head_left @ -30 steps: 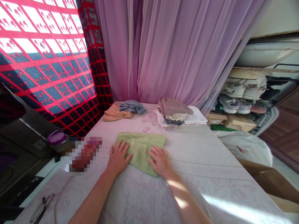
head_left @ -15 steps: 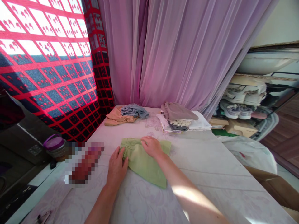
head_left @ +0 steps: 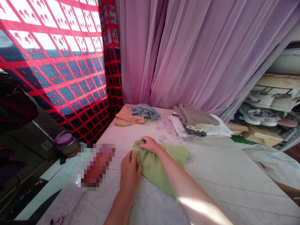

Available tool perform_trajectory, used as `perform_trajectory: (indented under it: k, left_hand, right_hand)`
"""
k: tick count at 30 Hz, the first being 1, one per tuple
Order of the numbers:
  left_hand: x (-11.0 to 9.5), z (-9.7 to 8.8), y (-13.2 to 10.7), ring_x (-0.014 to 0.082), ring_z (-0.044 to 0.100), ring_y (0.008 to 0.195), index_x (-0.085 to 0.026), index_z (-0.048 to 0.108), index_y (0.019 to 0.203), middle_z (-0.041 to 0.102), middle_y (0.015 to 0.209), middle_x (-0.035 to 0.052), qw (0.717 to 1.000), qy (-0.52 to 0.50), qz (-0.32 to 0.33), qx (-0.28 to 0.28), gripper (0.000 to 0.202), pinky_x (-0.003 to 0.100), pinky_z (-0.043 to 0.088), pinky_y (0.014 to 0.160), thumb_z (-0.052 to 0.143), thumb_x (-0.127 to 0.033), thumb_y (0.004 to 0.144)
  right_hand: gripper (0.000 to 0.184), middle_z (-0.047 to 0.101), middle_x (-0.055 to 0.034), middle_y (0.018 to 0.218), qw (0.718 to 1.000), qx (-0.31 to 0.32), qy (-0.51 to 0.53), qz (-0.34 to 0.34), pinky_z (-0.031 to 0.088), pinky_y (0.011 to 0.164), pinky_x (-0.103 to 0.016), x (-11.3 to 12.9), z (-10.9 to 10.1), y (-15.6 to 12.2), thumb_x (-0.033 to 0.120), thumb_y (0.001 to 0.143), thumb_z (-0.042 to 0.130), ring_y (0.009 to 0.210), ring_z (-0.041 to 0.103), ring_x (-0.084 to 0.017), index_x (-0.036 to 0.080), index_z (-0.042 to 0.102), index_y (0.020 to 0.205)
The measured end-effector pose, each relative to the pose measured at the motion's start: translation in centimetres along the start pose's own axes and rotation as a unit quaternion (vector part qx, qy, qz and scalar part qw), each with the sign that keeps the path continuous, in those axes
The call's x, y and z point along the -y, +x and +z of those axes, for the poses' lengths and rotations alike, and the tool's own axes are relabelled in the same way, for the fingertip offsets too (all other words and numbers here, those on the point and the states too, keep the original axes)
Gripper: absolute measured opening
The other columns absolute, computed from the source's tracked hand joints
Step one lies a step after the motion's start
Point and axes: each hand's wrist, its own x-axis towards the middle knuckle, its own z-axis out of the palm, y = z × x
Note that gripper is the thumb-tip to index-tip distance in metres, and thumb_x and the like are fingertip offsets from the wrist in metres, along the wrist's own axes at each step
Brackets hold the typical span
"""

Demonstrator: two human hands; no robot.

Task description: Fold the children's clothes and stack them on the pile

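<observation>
Light green shorts (head_left: pixel 161 162) with a gathered elastic waistband lie on the cloth-covered table (head_left: pixel 211 168), the waist toward the left and the wider end toward the right. My left hand (head_left: pixel 131 168) holds the near side of the waistband, thumb and fingers on the gathers. At the far corner of the waistband, my right hand (head_left: pixel 150 144) pinches the fabric between thumb and fingers. The waistband is bunched up between both hands. My right forearm crosses over the shorts and hides part of them.
Orange garment (head_left: pixel 128 116) and blue denim garment (head_left: pixel 146 112) lie at the back left. A pile with a taupe garment (head_left: pixel 194 115) sits at the back right. A blurred red item (head_left: pixel 97 167) lies left. Beyond are a purple-lidded jar (head_left: pixel 67 143) and shoes (head_left: pixel 260 115) on a rack.
My right hand has moved from the upper middle of the shorts to the waistband's far corner. The waistband is now more bunched. The view has turned slightly left.
</observation>
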Motion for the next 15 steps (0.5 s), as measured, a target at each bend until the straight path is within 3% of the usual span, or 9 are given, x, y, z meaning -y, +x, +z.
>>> perform_trajectory:
  k: [3,5,8,10,15]
  left_hand:
    - [0.1,0.0,-0.1,0.0301,0.048,0.123,-0.025,0.055,0.127,0.049,0.137,0.0129,1.000,-0.002,0.010,-0.008,0.045,0.049,0.037,0.105,0.052,-0.025,0.083]
    - [0.1,0.1,-0.1,0.0292,0.048,0.123,-0.027,0.056,0.126,0.051,0.136,0.0112,1.000,-0.003,0.017,-0.009,0.044,0.048,0.037,0.106,0.052,-0.024,0.083]
    - [0.1,0.0,-0.1,0.0292,0.048,0.122,-0.026,0.057,0.125,0.052,0.134,0.0111,1.000,-0.005,0.015,0.002,0.043,0.048,0.037,0.106,0.054,-0.025,0.082]
    - [0.0,0.0,-0.1,0.0290,0.048,0.121,-0.024,0.058,0.123,0.053,0.132,0.0120,1.000,-0.002,0.009,-0.001,0.042,0.048,0.038,0.106,0.054,-0.024,0.082]
    - [0.3,0.3,-0.1,0.0286,0.047,0.123,-0.023,0.058,0.124,0.054,0.134,0.0096,0.999,0.026,0.037,-0.010,0.040,0.050,0.038,0.106,0.052,-0.023,0.085]
  right_hand:
    - [0.031,0.068,0.0021,0.089,0.999,0.022,0.012,-0.022,0.044,0.068,-0.020,-0.3,-0.5,0.2,0.014,0.069,0.060,0.080,0.061,-0.014,0.020,0.066,0.100]
    - [0.045,0.067,0.0023,0.095,0.998,0.033,0.003,-0.057,0.044,0.072,-0.021,-0.1,-1.1,0.2,0.008,0.068,0.057,0.084,0.060,-0.014,0.024,0.063,0.110]
    - [0.062,0.064,0.0022,0.105,0.981,0.062,-0.098,-0.153,0.042,0.080,-0.025,1.1,-2.1,0.0,0.003,0.069,0.053,0.089,0.060,-0.016,0.034,0.059,0.122]
    - [0.057,0.063,0.0022,0.106,0.956,0.092,-0.196,-0.197,0.042,0.079,-0.026,2.2,-3.0,-0.2,0.004,0.071,0.053,0.087,0.060,-0.017,0.037,0.062,0.116]
    - [0.041,0.063,-0.0012,0.112,0.909,0.170,-0.327,-0.196,0.043,0.077,-0.027,4.4,-4.5,-0.2,0.013,0.074,0.059,0.089,0.061,-0.018,0.031,0.063,0.110]
